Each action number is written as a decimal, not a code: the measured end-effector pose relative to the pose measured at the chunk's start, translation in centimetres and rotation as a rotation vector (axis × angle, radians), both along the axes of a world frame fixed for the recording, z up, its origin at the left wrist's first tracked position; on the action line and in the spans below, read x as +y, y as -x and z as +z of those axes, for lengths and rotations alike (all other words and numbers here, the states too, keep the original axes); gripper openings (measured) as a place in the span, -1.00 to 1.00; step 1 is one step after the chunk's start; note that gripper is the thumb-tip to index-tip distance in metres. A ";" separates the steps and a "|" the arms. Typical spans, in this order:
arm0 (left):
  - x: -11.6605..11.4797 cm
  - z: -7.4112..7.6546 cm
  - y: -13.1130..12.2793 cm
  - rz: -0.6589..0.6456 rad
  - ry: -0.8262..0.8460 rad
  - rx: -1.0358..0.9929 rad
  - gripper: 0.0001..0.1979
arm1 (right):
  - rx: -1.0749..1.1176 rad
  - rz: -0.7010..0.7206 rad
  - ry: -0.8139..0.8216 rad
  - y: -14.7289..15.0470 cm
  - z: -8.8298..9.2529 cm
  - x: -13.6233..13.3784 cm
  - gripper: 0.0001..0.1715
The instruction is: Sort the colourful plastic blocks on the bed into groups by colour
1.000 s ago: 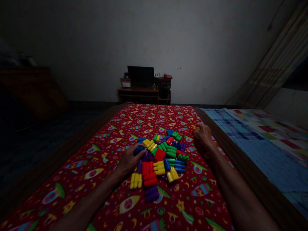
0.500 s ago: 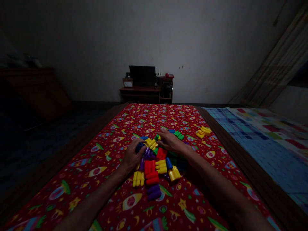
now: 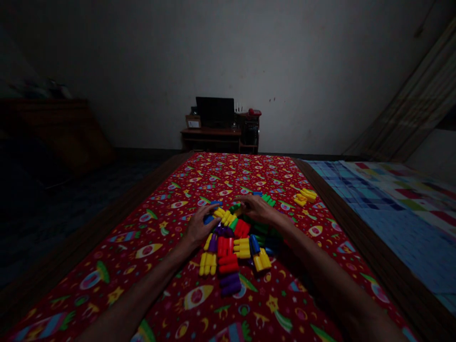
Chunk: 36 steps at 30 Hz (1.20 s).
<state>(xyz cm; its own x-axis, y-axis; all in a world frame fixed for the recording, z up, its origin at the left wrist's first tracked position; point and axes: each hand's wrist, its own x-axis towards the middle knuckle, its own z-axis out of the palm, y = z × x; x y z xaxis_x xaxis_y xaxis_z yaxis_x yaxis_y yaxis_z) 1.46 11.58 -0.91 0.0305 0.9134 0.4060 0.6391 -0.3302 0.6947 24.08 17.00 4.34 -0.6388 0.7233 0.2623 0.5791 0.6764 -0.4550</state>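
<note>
Plastic building blocks, shaped like joined tubes, lie in a loose pile in front of me. My left hand (image 3: 199, 227) is at the pile's left side, its thumb and fingers curled round a blue block (image 3: 210, 219). On the far side, my right hand (image 3: 259, 210) bends its fingers down at a green block (image 3: 235, 208); the fingertips are partly hidden. Between the hands lie yellow blocks (image 3: 225, 216). Closer to me are red blocks (image 3: 228, 263), a purple block (image 3: 230, 284) and a yellow block (image 3: 261, 260). My right forearm shades darker blocks beneath it.
A red patterned cloth (image 3: 156, 285) covers the bed-like surface. Yellow blocks (image 3: 305, 196) lie apart at the right. Beyond stands a desk (image 3: 210, 133) with a monitor (image 3: 215, 111). A blue checked sheet (image 3: 359, 228) spreads on the right.
The view has shifted slightly, moving the scene a little to the right. My right hand's fingers have drawn in closer to the green block. My left hand stays at the blue block.
</note>
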 end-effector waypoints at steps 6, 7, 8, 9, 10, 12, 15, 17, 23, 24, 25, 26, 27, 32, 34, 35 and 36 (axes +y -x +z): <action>-0.3 0.5 -0.2 0.011 0.042 -0.025 -0.56 | -0.200 0.045 -0.147 0.8 -0.8 -0.9 -0.50; -0.3 0.6 -0.3 0.004 0.048 -0.029 -0.60 | -0.184 0.063 -0.150 0.9 -0.9 -0.9 -0.51; -0.4 0.6 -0.3 0.002 0.052 -0.034 -0.64 | -0.150 0.077 -0.149 0.9 -1.0 -0.9 -0.51; -0.4 0.7 -0.3 0.010 0.048 -0.043 -0.66 | -0.103 0.078 -0.146 0.7 -1.0 -0.7 -0.50; -0.5 0.7 -0.3 0.024 0.038 -0.052 -0.67 | -0.050 0.063 -0.139 0.5 -0.9 -0.6 -0.49; -0.6 0.8 -0.3 0.062 0.010 -0.057 -0.65 | 0.054 -0.014 -0.111 -0.4 -0.4 0.1 -0.46; -0.6 1.0 -0.2 0.113 -0.014 -0.032 -0.63 | 0.140 -0.204 -0.084 -2.5 0.8 1.4 -0.51; -0.6 1.0 -0.1 0.130 -0.014 -0.032 -0.62 | 0.125 -0.351 -0.117 -4.4 1.4 2.3 -0.54; -0.3 0.6 -0.1 0.091 0.023 -0.159 -0.54 | -0.118 -0.804 -0.234 -10.9 1.2 3.8 -0.61; -0.3 0.5 -0.1 0.088 0.019 -0.170 -0.54 | -0.155 -0.864 -0.212 -11.9 1.0 3.8 -0.62; -0.3 0.4 -0.2 0.089 0.012 -0.175 -0.55 | -0.180 -0.915 -0.192 -12.8 0.8 3.7 -0.62; -0.3 0.4 -0.2 0.092 0.002 -0.178 -0.55 | -0.190 -0.957 -0.181 -13.6 0.7 3.7 -0.61; -0.3 0.3 -0.1 0.097 -0.008 -0.183 -0.55 | -0.187 -0.984 -0.181 -14.2 0.6 3.7 -0.60; -0.4 0.2 0.1 0.083 -0.002 -0.289 -0.50 | -0.033 -0.876 -0.188 -12.7 1.4 3.5 -0.62; -0.5 0.3 0.1 0.079 0.013 -0.365 -0.45 | 0.070 -0.677 -0.161 -9.9 2.1 2.8 -0.66; -0.5 0.4 0.0 0.082 0.018 -0.399 -0.42 | 0.120 -0.545 -0.135 -8.2 2.4 2.1 -0.67; -0.6 0.6 -0.1 0.084 0.021 -0.427 -0.41 | 0.161 -0.396 -0.104 -6.5 2.6 1.2 -0.67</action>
<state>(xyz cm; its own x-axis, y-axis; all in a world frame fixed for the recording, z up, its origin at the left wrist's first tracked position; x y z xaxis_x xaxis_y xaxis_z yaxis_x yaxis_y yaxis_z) 1.57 11.00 -0.31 -0.2109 0.9136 0.3478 0.3167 -0.2727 0.9085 30.59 18.20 6.96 -0.2622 0.8689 0.4199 0.7302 0.4631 -0.5024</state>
